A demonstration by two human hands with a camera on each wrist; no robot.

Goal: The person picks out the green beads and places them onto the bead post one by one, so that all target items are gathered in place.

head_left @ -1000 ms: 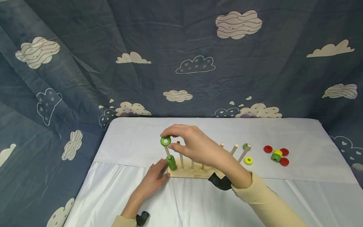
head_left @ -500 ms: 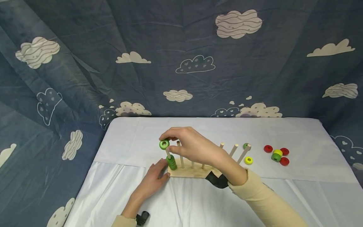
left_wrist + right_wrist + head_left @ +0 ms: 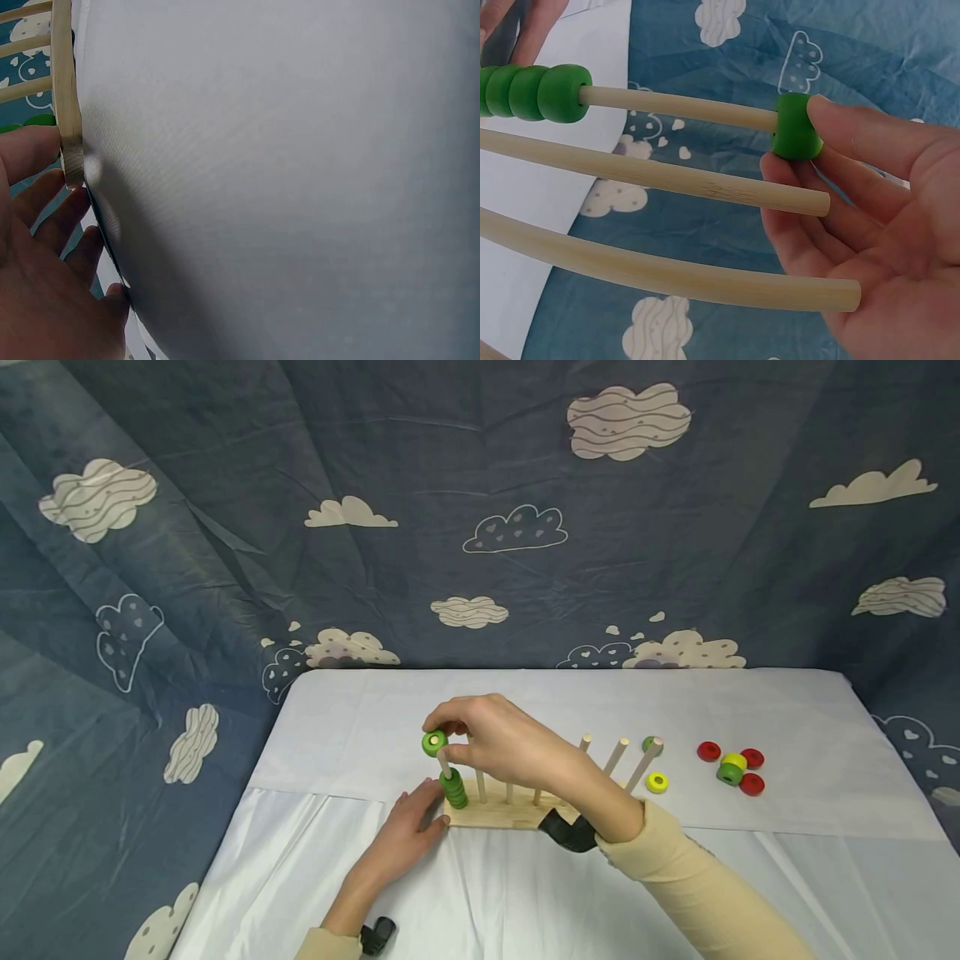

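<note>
My right hand point(image 3: 506, 739) pinches a green wooden ring point(image 3: 795, 127) between thumb and fingers. The ring is at the top of the leftmost peg point(image 3: 675, 103), with the peg's tip showing in its hole in the head view. Lower on that peg is a stack of several green rings point(image 3: 453, 788). The pegs rise from a light wooden base point(image 3: 498, 814). At the base's left end rests my left hand point(image 3: 405, 831), its thumb by the front corner. In the left wrist view the fingers point(image 3: 64, 217) of this hand lie spread against the board's end.
Right of the base lie a yellow ring point(image 3: 657, 782) and a green ring point(image 3: 649, 744). Farther right are several red rings point(image 3: 708, 752) around another yellow ring point(image 3: 735, 762) and green ring point(image 3: 729, 774). More bare pegs point(image 3: 617, 755) stand along the base. A cloud-patterned cloth hangs behind.
The right hand has brought the green ring slightly left and down onto the tip of the leftmost peg. The left hand has stayed at the base's end.
</note>
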